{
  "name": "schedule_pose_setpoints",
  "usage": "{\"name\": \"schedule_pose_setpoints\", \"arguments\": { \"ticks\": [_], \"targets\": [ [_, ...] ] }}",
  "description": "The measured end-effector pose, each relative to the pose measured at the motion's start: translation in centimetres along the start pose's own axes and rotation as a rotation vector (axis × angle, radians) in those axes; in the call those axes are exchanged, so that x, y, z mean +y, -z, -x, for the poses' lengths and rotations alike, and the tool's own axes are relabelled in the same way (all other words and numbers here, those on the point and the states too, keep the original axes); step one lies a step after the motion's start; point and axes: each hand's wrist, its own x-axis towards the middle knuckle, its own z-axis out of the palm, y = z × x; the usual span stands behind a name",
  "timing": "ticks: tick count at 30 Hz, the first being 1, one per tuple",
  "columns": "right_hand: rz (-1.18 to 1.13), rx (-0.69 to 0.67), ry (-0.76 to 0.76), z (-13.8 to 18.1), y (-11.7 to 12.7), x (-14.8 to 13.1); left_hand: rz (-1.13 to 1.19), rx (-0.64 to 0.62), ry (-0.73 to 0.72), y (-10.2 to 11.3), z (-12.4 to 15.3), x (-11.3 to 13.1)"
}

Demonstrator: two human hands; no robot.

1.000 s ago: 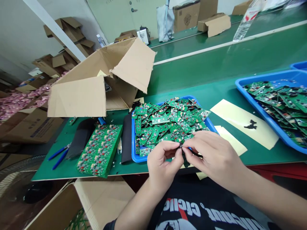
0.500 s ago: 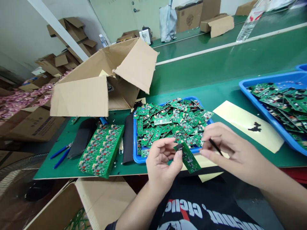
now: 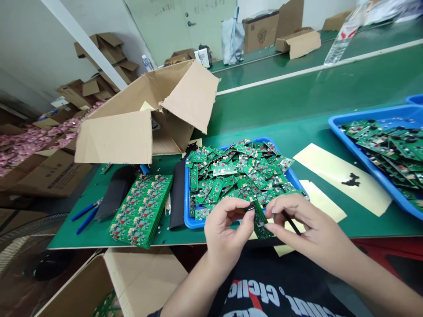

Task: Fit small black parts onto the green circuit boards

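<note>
Two hands meet just past the near edge of the green bench (image 3: 297, 132). The left hand (image 3: 228, 226) pinches the upper end of a small circuit board (image 3: 261, 220) between thumb and forefinger. The right hand (image 3: 307, 229) presses its fingertips to the board's lower edge, with a thin black strip (image 3: 291, 222) trapped between its fingers. The board hangs tilted in the air, directly in front of the blue tray (image 3: 186, 211) and above the person's lap, not over the bench.

Assessed risks:
- The grip covers only the ends of the board. A slip would likely drop it into the lap or toward the open carton (image 3: 139, 277) below.
- The strip is held only by a light pinch between the fingers and may slide out while those fingertips work on the board.
- The heap of loose boards (image 3: 238, 176) stands above the tray rim and overhangs it near the right knuckles, so a brush from that hand could spill pieces onto the yellow sheet (image 3: 340, 176) or off the bench.
- Bare fingers rest on the populated face, so smearing or static damage is possible.
</note>
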Motion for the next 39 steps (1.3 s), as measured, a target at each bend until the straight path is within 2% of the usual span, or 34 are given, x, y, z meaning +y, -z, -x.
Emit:
{"name": "schedule_pose_setpoints", "arguments": {
  "ticks": [8,16,22,27,32,36,39],
  "targets": [
    [-0.068,-0.017,-0.001,-0.2,-0.4,0.8,-0.06,0.036,0.018,0.0,0.4,-0.6],
    [-0.235,-0.056,-0.054,0.0,-0.8,1.2,0.072,0.092,0.072,-0.2,0.1,-0.7],
    [-0.214,0.0,0.019,0.2,-1.0,0.8,0.033,0.034,0.058,0.1,0.2,-1.2],
    [-0.198,0.041,0.026,0.3,-0.9,1.0,0.125,0.08,0.228,-0.3,0.4,-1.6],
    [-0.316,0.074,-0.12,1.4,-1.0,2.6,0.252,0.073,0.408,-0.9,-0.3,-1.3],
    [-0.406,0.176,-0.272,2.1,-1.2,3.1,0.343,-0.027,0.562,-1.7,-0.3,-1.7],
    [-0.4,0.296,-0.298,2.2,-0.4,3.3,0.398,-0.17,0.593,-2.5,-0.1,-2.2]
  ]
}}
